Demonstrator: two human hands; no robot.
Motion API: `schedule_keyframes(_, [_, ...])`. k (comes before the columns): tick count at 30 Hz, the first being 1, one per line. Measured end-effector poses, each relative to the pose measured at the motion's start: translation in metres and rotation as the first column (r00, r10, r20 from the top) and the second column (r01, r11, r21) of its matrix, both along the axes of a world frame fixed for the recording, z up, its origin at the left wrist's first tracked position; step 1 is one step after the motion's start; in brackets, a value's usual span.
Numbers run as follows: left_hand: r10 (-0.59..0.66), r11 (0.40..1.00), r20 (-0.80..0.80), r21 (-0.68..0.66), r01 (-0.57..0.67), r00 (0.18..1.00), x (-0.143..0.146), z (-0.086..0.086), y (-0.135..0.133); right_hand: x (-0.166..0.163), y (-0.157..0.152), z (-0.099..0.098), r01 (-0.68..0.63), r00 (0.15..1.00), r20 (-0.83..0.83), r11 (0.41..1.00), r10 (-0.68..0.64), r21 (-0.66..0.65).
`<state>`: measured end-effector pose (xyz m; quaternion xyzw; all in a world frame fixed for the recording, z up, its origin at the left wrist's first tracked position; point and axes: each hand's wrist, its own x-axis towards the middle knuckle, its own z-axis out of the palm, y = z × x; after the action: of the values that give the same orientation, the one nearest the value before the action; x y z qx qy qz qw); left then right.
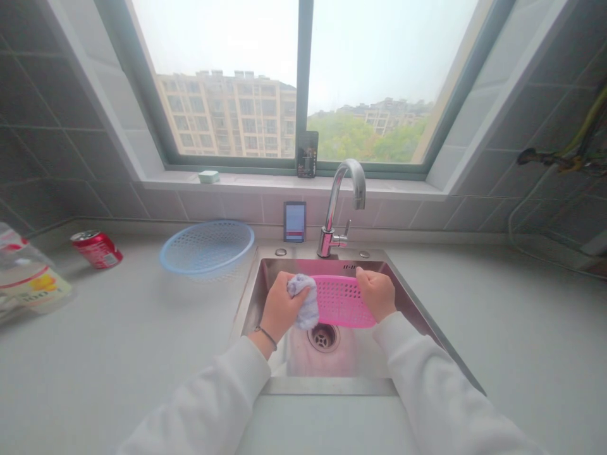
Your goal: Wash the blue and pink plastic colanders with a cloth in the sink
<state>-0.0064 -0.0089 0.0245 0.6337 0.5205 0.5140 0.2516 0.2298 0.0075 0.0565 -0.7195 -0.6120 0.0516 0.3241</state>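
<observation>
A pink plastic basket (339, 300) with a perforated wall is tilted on its side within the steel sink (417, 316). My right hand (378, 294) is closed on its right end. At the other end my left hand (279, 309) grips a bunched white and greyish cloth (305, 302), which lies against the basket's left edge. Whether the left fingers also pinch the basket behind the cloth is hidden. Below the basket the sink drain (324, 338) shows.
A chrome faucet (334, 208) rises behind the sink. Left of it are a blue colander (208, 249), a red can (96, 249) lying on its side and a plastic bottle (35, 278). A small screen (294, 221) leans on the backsplash; a black box (308, 155) and soap-like block (208, 176) are on the sill.
</observation>
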Motion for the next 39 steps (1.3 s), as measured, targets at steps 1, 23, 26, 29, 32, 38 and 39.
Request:
schedule_keyframes(1, [-0.032, 0.999, 0.011, -0.003, 0.032, 0.999, 0.003, 0.000, -0.003, -0.004, 0.000, -0.001, -0.009, 0.999, 0.034, 1.000, 0.009, -0.020])
schedule_keyframes(23, [-0.263, 0.961, -0.022, -0.098, 0.260, 0.965, 0.016, 0.007, -0.019, -0.034, -0.001, -0.004, -0.156, 0.950, 0.254, 0.981, 0.181, -0.114])
schedule_keyframes(26, [-0.165, 0.984, -0.027, -0.070, 0.162, 0.986, 0.011, 0.006, -0.012, -0.027, 0.000, -0.002, -0.113, 0.967, 0.221, 0.990, 0.129, -0.083])
schedule_keyframes(29, [-0.061, 0.996, -0.038, -0.064, 0.058, 0.997, 0.001, 0.001, -0.001, -0.009, 0.001, 0.001, -0.050, 0.992, 0.115, 0.998, 0.054, -0.039])
schedule_keyframes(32, [0.034, 0.995, -0.033, -0.088, -0.037, 0.999, -0.009, -0.004, 0.010, 0.010, 0.003, 0.001, -0.023, 0.999, -0.045, 0.999, 0.024, 0.024])
schedule_keyframes(38, [0.040, 0.993, 0.008, -0.114, -0.039, 0.999, -0.011, -0.005, 0.013, 0.016, 0.001, -0.001, 0.003, 0.992, -0.123, 0.997, 0.006, 0.074])
schedule_keyframes(39, [0.012, 0.994, 0.020, -0.105, -0.010, 1.000, -0.008, -0.004, 0.011, 0.013, 0.000, -0.001, -0.002, 0.996, -0.085, 0.998, 0.006, 0.057])
